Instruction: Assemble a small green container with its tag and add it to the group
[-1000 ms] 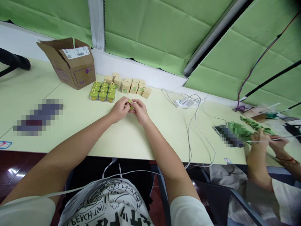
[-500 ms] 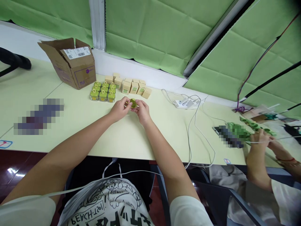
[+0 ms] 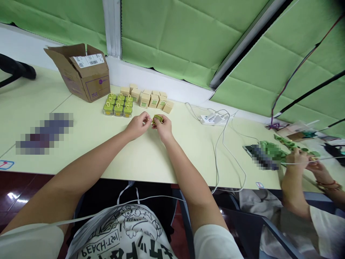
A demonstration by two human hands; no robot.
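Note:
In the middle of the table, my right hand (image 3: 165, 129) grips a small green lid (image 3: 157, 117) between thumb and fingers. Just left of it, my left hand (image 3: 138, 126) is closed in a pinch, its fingertips close to the lid's edge. A small pale bit shows at those fingertips, too small to name. Behind my left hand stand several small clear jars with green lids (image 3: 118, 108), each with a pale loop on top, set in tight rows. Several small cardboard boxes (image 3: 145, 100) with green labels stand behind and right of the jars; the rightmost one leans.
An open cardboard carton (image 3: 95, 84) stands at the back left. A white power strip (image 3: 214, 118) with plugs and loose white cables lies to the right. Farther right, a co-worker's hands (image 3: 298, 158) handle green pieces beside a blurred phone-like object.
My hands have drawn slightly apart. The green lid has turned and stays in my right hand, while my left fingers have come off it. The co-worker's hands have shifted slightly.

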